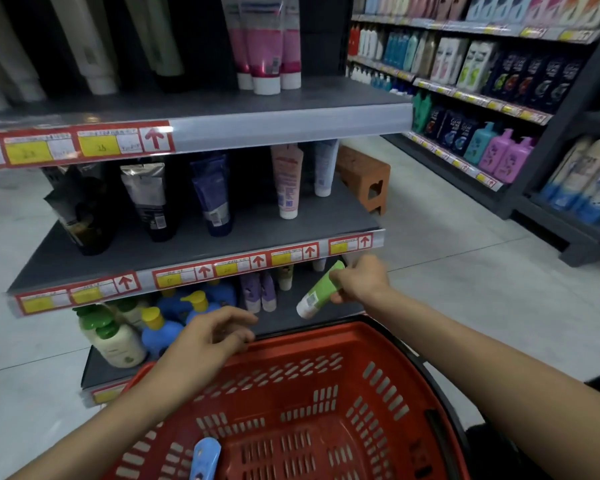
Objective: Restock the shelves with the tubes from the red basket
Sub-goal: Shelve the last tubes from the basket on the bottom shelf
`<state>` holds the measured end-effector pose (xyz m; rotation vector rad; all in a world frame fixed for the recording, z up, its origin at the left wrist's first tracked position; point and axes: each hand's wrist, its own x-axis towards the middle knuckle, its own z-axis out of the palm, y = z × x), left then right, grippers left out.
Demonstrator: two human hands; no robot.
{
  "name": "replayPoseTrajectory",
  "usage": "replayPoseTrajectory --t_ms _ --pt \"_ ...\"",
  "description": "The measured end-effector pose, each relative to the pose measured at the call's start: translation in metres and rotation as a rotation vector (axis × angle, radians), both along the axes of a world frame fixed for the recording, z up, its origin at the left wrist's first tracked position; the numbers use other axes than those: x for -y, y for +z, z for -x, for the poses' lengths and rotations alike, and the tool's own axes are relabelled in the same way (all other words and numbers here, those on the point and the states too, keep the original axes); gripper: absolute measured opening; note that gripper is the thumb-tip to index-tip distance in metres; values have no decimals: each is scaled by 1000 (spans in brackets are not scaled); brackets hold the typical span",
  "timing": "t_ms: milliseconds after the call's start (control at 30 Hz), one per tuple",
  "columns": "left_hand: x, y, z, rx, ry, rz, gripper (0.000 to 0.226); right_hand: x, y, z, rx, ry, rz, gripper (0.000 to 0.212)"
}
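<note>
Head: right grip (359,279) pinches green tube (317,293) — left grip (210,336) loose.

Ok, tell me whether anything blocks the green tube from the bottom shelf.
Nothing visible does. The right hand holds the green tube before a bare patch of the bottom shelf; the purple tubes stand to its left.

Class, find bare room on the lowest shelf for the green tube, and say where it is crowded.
Bare shelf lies between the purple tubes and the green tube in the right hand. Left, pump bottles crowd it.
</note>
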<state>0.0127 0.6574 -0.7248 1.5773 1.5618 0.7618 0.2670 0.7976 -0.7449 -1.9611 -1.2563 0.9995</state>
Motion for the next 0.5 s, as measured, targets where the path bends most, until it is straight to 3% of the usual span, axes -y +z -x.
replayPoseTrajectory --t_ms 267,400,500 --pt "-14 -9 -4 51 53 95 26 -68 -81 35 -110 -124 164 36" --pt "-16 -9 -3 115 68 130 29 -96 -115 47 -230 -140 290 62" --pt "-18 -8 -1 127 69 135 30 -114 -128 51 -323 -178 304 56"
